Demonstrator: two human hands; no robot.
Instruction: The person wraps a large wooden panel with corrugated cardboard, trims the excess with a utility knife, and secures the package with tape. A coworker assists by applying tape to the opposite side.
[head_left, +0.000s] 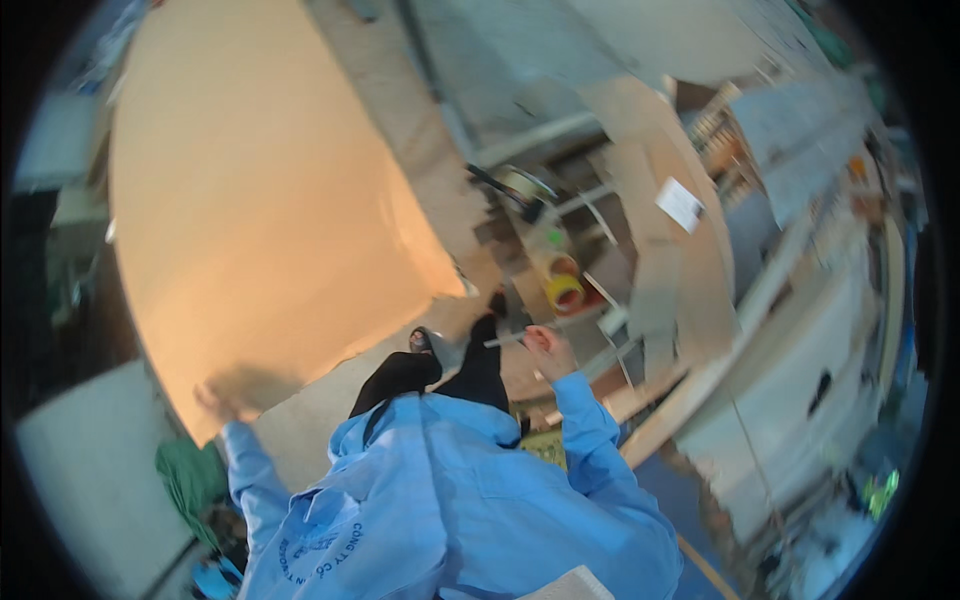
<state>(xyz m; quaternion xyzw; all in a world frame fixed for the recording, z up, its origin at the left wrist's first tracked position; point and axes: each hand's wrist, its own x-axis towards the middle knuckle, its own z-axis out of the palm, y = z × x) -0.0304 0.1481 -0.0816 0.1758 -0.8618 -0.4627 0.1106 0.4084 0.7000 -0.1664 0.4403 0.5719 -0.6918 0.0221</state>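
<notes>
A large tan sheet [260, 190], like paper or board, lies to my left, its near edge uneven. My left hand [216, 403] is at its near left corner, its fingers smeared by motion. Whether it grips the sheet or only touches it, I cannot make out. On the right, my right hand [541, 350] is closed on a thin pale strip [506, 340] that sticks out to the left. What the strip is made of does not show. Just beyond that hand are rolls of yellow tape [565, 291].
A cluttered bench with a curved brown board [690, 270] and a white paper [680, 205] stands to the right. A black-handled tool [505, 190] lies farther off. A long wooden beam [720, 365] crosses the right side. Green cloth [190, 480] lies at the lower left.
</notes>
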